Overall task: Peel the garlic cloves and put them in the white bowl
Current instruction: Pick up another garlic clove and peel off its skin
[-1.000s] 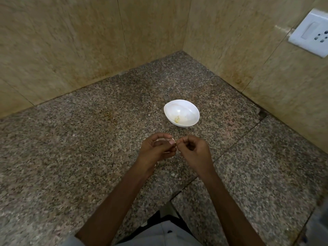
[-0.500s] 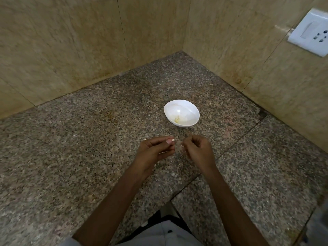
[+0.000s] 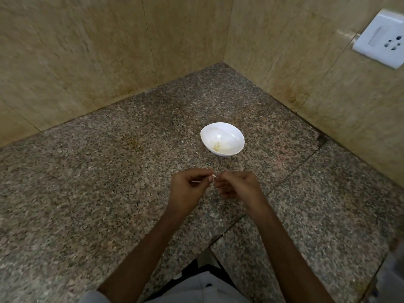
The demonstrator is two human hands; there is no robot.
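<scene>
together, left hand (image 3: 188, 190) and right hand (image 3: 239, 187) pinch a garlic clove (image 3: 213, 177) near the white bowl (image 3: 232, 133).

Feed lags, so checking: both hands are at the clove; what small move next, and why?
Probably a short tug apart to strip skin: the left hand and right hand both pinch the white garlic clove just short of the white bowl, which holds one yellowish bit. Whether skin remains is too small to tell.

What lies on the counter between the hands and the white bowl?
Nothing: in the head view, the granite counter between the left hand, right hand and white bowl is bare.
</scene>
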